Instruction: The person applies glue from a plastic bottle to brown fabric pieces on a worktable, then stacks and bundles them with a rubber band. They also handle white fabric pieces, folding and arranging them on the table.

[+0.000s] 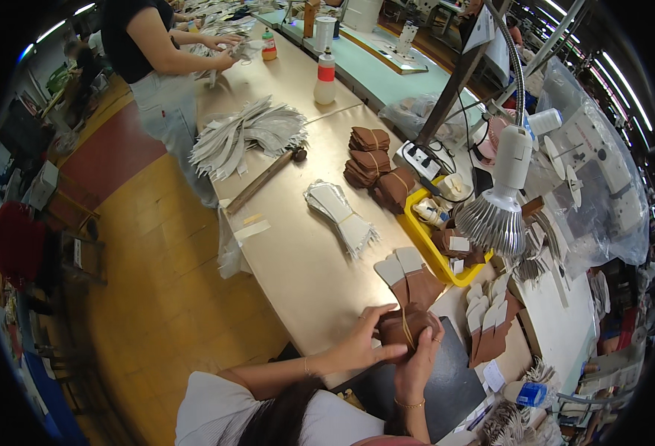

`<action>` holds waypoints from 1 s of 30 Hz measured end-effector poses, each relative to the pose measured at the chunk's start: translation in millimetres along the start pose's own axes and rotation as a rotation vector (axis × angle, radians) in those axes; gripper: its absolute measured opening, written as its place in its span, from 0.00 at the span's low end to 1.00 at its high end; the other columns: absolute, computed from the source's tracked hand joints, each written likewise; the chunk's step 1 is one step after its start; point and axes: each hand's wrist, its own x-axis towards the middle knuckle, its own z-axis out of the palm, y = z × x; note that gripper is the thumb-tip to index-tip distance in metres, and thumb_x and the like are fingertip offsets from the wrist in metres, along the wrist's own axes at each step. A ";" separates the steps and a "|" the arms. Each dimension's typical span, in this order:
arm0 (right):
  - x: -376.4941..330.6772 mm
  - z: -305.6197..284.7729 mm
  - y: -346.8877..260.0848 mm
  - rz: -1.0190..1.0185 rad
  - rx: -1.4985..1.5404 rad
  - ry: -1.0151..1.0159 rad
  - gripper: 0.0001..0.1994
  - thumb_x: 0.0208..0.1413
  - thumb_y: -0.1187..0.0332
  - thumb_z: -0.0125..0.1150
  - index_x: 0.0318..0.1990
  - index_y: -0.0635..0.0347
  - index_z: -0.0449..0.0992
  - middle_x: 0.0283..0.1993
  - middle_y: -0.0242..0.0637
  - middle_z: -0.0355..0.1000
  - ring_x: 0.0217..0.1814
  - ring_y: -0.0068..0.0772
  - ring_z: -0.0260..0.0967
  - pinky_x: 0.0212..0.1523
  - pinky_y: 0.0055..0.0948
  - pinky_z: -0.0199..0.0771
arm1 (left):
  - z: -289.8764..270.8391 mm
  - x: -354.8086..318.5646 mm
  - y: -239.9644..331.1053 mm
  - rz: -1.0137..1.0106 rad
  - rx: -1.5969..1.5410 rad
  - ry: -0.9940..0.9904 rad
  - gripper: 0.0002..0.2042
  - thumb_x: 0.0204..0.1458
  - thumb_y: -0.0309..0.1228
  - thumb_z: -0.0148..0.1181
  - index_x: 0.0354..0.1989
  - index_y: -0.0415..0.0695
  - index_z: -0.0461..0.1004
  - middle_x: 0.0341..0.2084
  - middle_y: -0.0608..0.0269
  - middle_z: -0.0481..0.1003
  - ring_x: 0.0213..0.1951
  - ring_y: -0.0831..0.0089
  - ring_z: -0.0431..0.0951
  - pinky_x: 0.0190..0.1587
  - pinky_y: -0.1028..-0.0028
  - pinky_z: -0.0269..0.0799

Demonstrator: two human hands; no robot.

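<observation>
Both hands — left hand (359,343), right hand (419,355) — closed around a banded bundle of brown leather pieces (402,328); soft, light, likely best held mid-stack.

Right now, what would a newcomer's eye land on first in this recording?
Both hands, left hand and right hand, clasp a brown leather bundle at the table's near edge. Beside them to the right, a ribbed metal lamp hangs over a yellow tray. Farther up the beige table, grey fanned pieces lie near another person.
</observation>
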 end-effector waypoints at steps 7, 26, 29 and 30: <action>-3.1 -7.4 6.1 -0.085 -0.160 -0.132 0.21 0.66 0.60 0.45 0.62 0.61 0.58 0.62 0.39 0.58 0.59 0.31 0.60 0.57 0.32 0.64 | -81.6 31.8 26.1 -0.132 -0.569 0.153 0.34 0.54 0.40 0.62 0.65 0.46 0.52 0.49 0.54 0.64 0.52 0.68 0.69 0.49 0.69 0.71; -31.9 -76.8 16.1 -0.057 -0.460 0.020 0.13 0.62 0.67 0.54 0.49 0.65 0.69 0.48 0.37 0.68 0.47 0.27 0.68 0.50 0.27 0.68 | -318.1 236.1 12.2 -0.139 0.341 0.644 0.20 0.54 0.37 0.58 0.53 0.40 0.69 0.46 0.55 0.72 0.44 0.65 0.75 0.39 0.67 0.76; -25.7 -75.5 17.1 -0.071 -0.485 -0.030 0.12 0.60 0.69 0.56 0.48 0.66 0.70 0.46 0.37 0.69 0.46 0.26 0.68 0.51 0.25 0.68 | -322.2 239.6 11.7 -0.156 0.333 0.659 0.19 0.56 0.35 0.57 0.54 0.41 0.68 0.44 0.56 0.71 0.42 0.67 0.75 0.36 0.69 0.76; -25.6 -76.8 18.6 -0.056 -0.499 -0.044 0.12 0.60 0.69 0.56 0.47 0.66 0.70 0.45 0.37 0.70 0.46 0.25 0.69 0.50 0.25 0.68 | -320.9 241.8 11.7 -0.147 0.318 0.657 0.19 0.56 0.35 0.56 0.54 0.40 0.68 0.44 0.55 0.72 0.42 0.67 0.75 0.36 0.69 0.75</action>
